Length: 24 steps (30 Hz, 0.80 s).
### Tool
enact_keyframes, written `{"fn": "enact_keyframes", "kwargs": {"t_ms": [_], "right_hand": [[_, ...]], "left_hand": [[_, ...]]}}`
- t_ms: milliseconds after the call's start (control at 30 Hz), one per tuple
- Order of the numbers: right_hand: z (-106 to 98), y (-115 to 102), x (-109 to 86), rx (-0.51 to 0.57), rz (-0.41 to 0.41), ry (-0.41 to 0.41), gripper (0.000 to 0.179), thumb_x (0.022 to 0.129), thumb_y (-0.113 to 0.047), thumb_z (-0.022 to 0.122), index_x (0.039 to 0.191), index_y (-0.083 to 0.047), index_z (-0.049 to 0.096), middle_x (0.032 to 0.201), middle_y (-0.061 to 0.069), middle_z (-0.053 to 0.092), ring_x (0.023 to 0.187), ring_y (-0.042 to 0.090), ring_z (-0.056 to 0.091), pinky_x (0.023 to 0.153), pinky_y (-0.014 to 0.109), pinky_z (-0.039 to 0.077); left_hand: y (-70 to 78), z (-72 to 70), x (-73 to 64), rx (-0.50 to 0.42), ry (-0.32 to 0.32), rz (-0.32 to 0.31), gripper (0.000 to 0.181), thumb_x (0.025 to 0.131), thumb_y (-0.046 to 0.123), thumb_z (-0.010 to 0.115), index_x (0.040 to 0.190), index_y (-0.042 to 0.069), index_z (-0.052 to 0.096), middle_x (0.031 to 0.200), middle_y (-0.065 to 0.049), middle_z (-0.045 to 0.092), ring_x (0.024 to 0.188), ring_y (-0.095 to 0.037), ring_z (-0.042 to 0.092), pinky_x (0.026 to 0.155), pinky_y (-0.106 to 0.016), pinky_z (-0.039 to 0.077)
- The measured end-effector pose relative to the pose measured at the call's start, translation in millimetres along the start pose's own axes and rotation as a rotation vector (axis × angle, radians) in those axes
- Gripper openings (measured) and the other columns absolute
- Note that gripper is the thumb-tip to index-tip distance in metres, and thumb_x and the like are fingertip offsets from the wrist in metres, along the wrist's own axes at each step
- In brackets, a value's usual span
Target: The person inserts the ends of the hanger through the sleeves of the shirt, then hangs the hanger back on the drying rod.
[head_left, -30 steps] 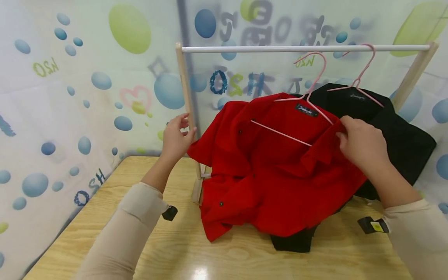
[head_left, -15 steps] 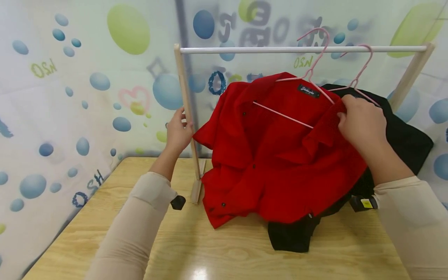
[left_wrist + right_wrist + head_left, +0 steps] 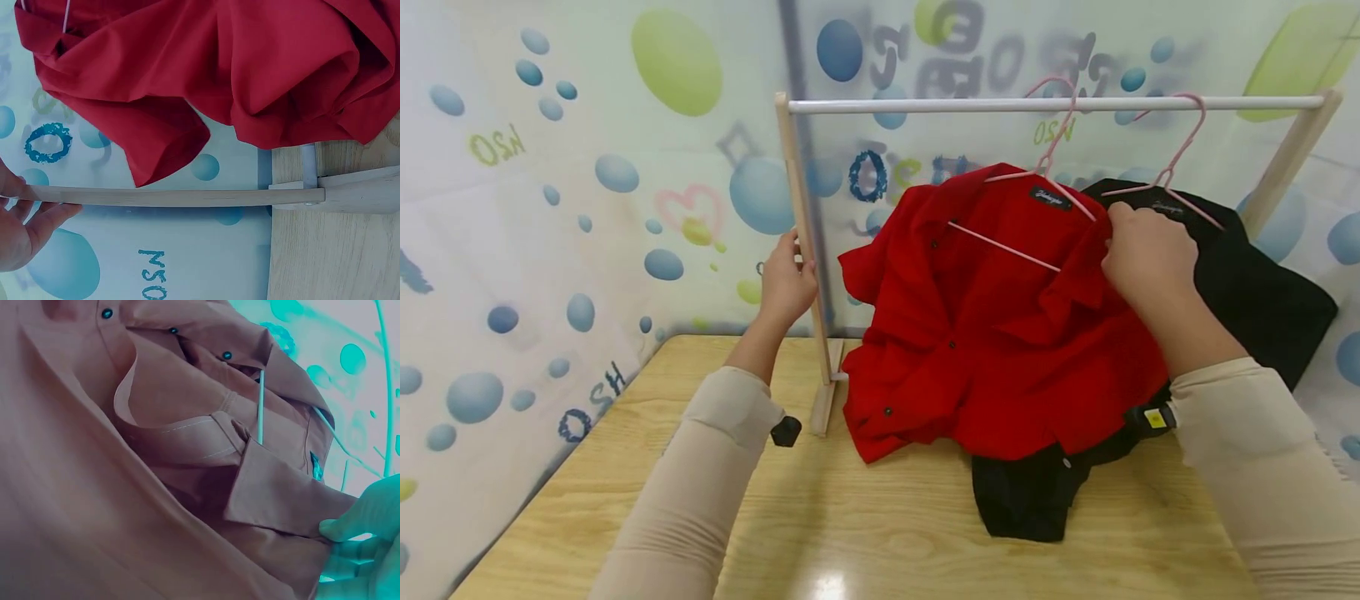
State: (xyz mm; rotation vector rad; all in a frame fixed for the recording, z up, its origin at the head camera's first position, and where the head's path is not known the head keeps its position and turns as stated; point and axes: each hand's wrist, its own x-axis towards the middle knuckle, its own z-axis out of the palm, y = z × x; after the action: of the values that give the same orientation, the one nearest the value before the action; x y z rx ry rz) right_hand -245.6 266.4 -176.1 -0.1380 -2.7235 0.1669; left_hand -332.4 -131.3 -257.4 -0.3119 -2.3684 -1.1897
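Observation:
In the head view my right hand [image 3: 1150,250] pinches the collar side of a red button-up shirt [image 3: 992,333], which is on a pink hanger [image 3: 1051,154]. The hanger's hook crosses the white rail [image 3: 925,106] of a small clothes rack; whether it rests on the rail I cannot tell. The right wrist view shows thumb and fingers on the shirt's collar [image 3: 287,494]. My left hand [image 3: 787,282] holds the rack's left wooden post [image 3: 805,217]. In the left wrist view, its fingers lie along both sides of the post [image 3: 169,197], below the shirt's sleeve [image 3: 169,150].
Right of the red shirt, a black shirt [image 3: 1262,292] hangs from the rail on another pink hanger [image 3: 1167,175]. Black cloth [image 3: 1022,500] reaches down onto the wooden table [image 3: 880,542]. The rack's right post [image 3: 1292,162] stands behind. A patterned curtain [image 3: 550,208] encloses the back and left.
The red shirt and its hanger rose until the hook was above the rail, then moved left and slightly down. My left hand has closed in on the post.

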Motion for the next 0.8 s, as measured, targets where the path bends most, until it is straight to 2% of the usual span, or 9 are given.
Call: {"fn": "enact_keyframes", "kwargs": {"t_ms": [400,633,800], "right_hand": [[7,-5,-9.4,0.026,-0.046,-0.020,0.032,0.095,-0.009,0.054,0.123,0.006,0.047,0.110,0.034,0.055,0.087,0.050,0.052,0.074,0.066,0.045],[10,-1,-14.8,0.041,-0.064,0.012,0.036,0.095,-0.011,0.055,0.124,0.008,0.046,0.111,0.035,0.055,0.088,0.050,0.052,0.074,0.066,0.046],[13,-1,-21.5,0.082,-0.083,0.083,0.040,0.095,-0.012,0.055,0.128,0.009,0.047,0.114,0.036,0.054,0.090,0.051,0.053,0.075,0.066,0.047]], "left_hand": [[2.9,2.7,-1.2,-0.006,-0.004,0.003,0.054,0.098,0.002,0.048,0.149,0.004,0.032,0.131,-0.023,0.052,0.114,-0.037,0.060,0.088,-0.050,0.053],[0.9,7.1,-0.9,0.020,0.010,-0.002,0.051,0.099,0.004,0.049,0.148,0.006,0.036,0.133,-0.021,0.052,0.114,-0.036,0.059,0.087,-0.050,0.053],[-3.9,8.3,-0.9,0.027,0.052,0.041,0.042,0.099,0.004,0.052,0.140,0.002,0.046,0.130,-0.020,0.055,0.112,-0.036,0.060,0.084,-0.049,0.054]]}}
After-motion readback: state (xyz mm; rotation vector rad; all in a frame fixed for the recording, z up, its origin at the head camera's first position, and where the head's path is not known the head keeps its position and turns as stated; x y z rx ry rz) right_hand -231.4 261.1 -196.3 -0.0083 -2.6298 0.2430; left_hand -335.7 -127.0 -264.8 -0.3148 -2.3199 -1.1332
